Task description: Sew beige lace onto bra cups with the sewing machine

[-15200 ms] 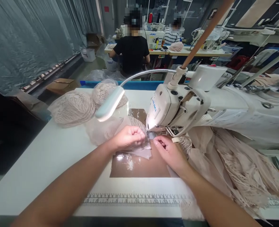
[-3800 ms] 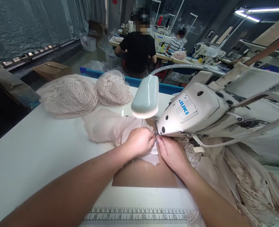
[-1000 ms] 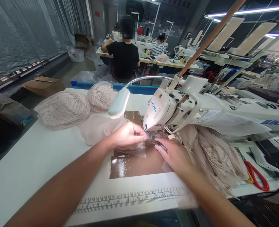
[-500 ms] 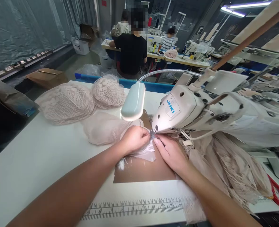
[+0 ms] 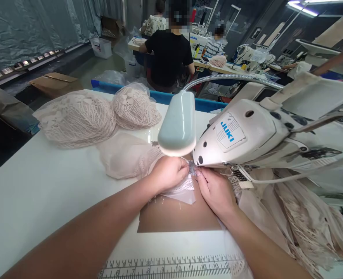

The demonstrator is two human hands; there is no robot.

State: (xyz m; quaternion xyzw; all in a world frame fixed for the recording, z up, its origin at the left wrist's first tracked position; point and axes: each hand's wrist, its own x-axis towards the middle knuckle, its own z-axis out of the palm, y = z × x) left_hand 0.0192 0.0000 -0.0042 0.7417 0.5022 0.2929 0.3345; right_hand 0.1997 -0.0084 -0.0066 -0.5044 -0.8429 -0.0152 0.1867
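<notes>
My left hand (image 5: 171, 172) is closed, its fingertips pinching a piece of pale lace fabric (image 5: 183, 190) just left of the sewing machine's needle area. Opposite it, my right hand (image 5: 216, 190) has thumb and forefinger pressed together at the fabric's edge, close under the head of the white sewing machine (image 5: 238, 131). The fabric lies over a brown plate (image 5: 180, 219) on the table, and its lower corner hangs free below my left hand. Sheer mesh (image 5: 119, 155) spreads out to the left. Fingers and machine head hide the stitching spot.
A lit lamp (image 5: 177, 124) hangs low over my hands. Lace piles (image 5: 75, 120) lie at the left back, with gathered beige fabric (image 5: 299, 217) at right. A printed ruler (image 5: 171, 267) runs along the front. One person in black (image 5: 168, 58) sits ahead.
The view has shifted closer to the machine, so lamp and machine head appear larger. Both hands keep their hold beside the needle, and the fabric has barely moved.
</notes>
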